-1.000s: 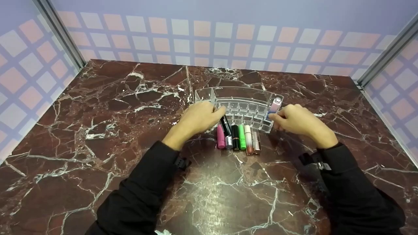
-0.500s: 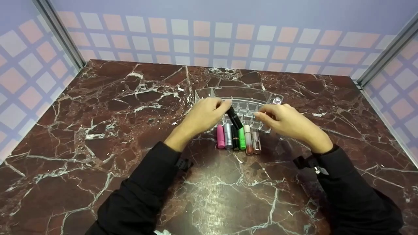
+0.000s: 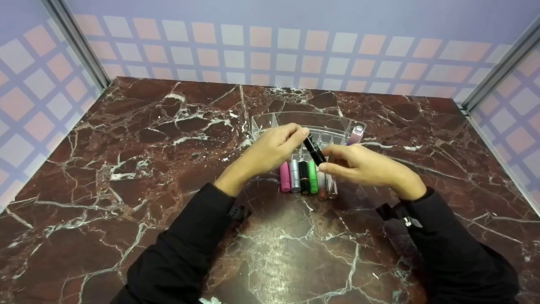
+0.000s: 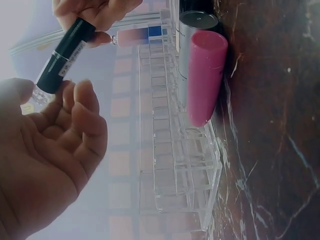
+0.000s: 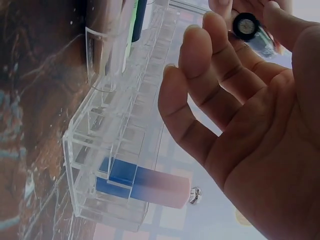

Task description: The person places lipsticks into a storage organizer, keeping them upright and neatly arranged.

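Observation:
Over the clear organizer, my left hand pinches the upper end of a black lipstick tube between thumb and fingers. The tube is tilted, and its see-through end lies at the left fingertips in the left wrist view. My right hand has thumb and index finger at the tube's lower end, holding it; its other fingers are loosely bent in the right wrist view. Behind both hands stands the clear stepped organizer. A pink-and-blue tube with a jewelled tip stands in its right end compartment.
Before the organizer lies a row of tubes: pink, silver, black, green, and two partly clear ones at the right, partly behind my right hand. The marbled table meets patterned walls at the back and sides.
My left hand has lifted the black tube off the row and carried it rightward. My right hand has left the pink-and-blue tube, moved left and taken the black tube's lower end.

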`<action>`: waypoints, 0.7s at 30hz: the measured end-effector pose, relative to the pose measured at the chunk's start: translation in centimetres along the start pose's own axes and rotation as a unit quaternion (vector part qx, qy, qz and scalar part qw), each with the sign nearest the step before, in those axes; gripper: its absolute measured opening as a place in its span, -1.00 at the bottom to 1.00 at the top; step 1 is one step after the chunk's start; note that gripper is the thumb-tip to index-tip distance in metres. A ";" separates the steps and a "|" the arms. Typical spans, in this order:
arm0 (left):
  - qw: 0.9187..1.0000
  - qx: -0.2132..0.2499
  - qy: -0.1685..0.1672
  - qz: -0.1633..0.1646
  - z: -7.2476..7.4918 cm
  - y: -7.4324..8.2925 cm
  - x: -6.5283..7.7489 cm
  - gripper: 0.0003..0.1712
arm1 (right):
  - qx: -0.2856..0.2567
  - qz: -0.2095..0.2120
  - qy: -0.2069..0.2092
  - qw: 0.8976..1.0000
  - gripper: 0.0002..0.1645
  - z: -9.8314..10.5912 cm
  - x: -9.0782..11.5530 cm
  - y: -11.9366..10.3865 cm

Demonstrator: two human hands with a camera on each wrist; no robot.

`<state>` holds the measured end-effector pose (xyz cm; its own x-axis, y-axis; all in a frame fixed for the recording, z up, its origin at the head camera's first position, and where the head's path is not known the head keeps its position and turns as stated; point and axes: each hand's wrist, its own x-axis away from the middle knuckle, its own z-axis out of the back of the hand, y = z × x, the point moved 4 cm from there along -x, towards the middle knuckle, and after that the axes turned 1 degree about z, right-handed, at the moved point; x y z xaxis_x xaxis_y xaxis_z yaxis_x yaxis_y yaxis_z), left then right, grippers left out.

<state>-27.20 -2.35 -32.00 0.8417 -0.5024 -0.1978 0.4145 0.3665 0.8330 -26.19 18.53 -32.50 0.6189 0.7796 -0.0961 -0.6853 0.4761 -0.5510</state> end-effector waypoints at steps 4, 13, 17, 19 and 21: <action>1.000 0.016 -0.012 -0.012 -0.1 0.1 0.0 -0.60 | 0.010 0.002 0.004 1.000 -0.72 0.0 0.0 -0.2; 0.999 0.040 -0.035 -0.010 -0.3 0.1 0.0 -0.62 | 0.024 0.014 0.002 1.000 -0.74 -0.2 -0.1 -0.2; 0.998 0.056 -0.035 -0.004 -0.2 0.0 -0.1 -0.56 | 0.032 0.020 0.008 0.999 -0.74 -0.3 -0.2 -0.3; 0.997 0.064 -0.034 0.007 0.0 -0.1 -0.1 -0.52 | 0.041 0.020 0.020 0.999 -0.75 -0.1 -0.1 -0.3; 0.997 0.067 -0.035 0.021 0.1 -0.4 0.0 -0.51 | 0.052 0.016 0.034 0.998 -0.77 0.1 -0.1 -0.3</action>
<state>-27.42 -2.52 -32.26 0.8290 -0.5442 -0.1289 0.3254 0.2819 0.9026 -26.08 18.36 -32.23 0.6177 0.7676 -0.1710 -0.7397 0.4933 -0.4577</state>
